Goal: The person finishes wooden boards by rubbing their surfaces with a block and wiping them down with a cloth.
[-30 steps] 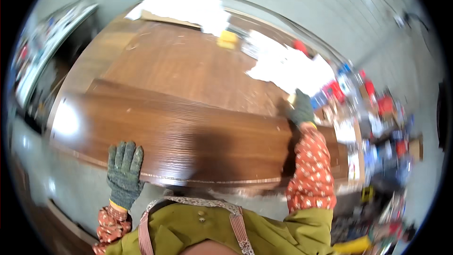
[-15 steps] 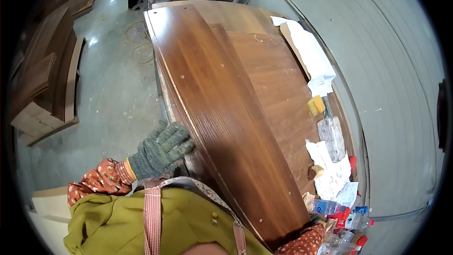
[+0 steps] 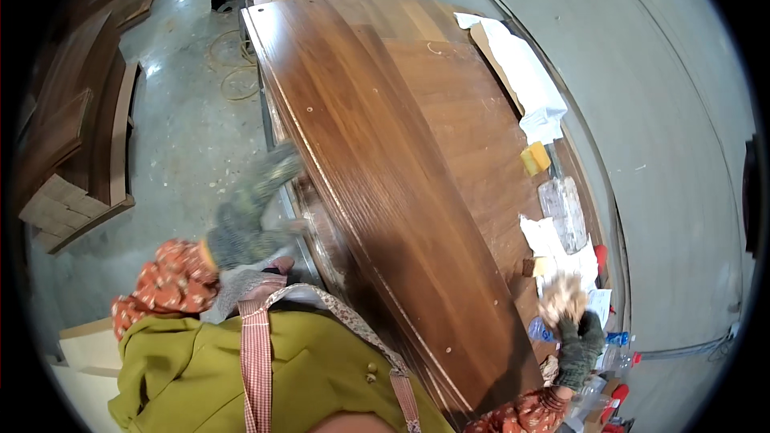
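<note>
1. From my remote view, the right hand (image 3: 581, 353) has left the near end of the brown board (image 3: 385, 192) and is now out over the tabletop's cluttered right side.
2. Its fingers look closed around a crumpled beige rag (image 3: 563, 298), blurred, just beside the white sheet (image 3: 539, 234). I judge this hand is now busy with the rag rather than the board.
3. The left hand (image 3: 247, 210) has shifted farther up along the board's left edge. Its fingers are spread and holding nothing that I can see; blur means I cannot tell whether they touch the board.
4. The board lies lengthwise along the tabletop's (image 3: 465, 104) left side, apparently unmoved.
</note>
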Demonstrator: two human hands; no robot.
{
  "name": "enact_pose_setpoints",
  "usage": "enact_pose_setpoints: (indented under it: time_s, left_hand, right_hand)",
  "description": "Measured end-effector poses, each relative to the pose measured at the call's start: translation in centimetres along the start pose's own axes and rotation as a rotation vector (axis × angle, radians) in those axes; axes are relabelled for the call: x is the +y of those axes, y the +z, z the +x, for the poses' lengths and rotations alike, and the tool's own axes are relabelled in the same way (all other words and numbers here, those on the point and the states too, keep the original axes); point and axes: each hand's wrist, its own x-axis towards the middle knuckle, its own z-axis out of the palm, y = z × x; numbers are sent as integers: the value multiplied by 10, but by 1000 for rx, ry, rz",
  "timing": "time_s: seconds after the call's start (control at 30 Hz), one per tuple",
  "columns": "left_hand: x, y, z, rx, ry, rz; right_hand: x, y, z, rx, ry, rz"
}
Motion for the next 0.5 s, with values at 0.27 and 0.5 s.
enact_pose_setpoints:
  time_s: [0.27,0.5]
  left_hand:
    - [52,96,45,17,-302,-1238]
    - [38,78,55,-241,352,-167]
  right_hand:
    - [-147,177,-40,-652,-800,-113]
    - [-88,217,34,-315,-572,-124]
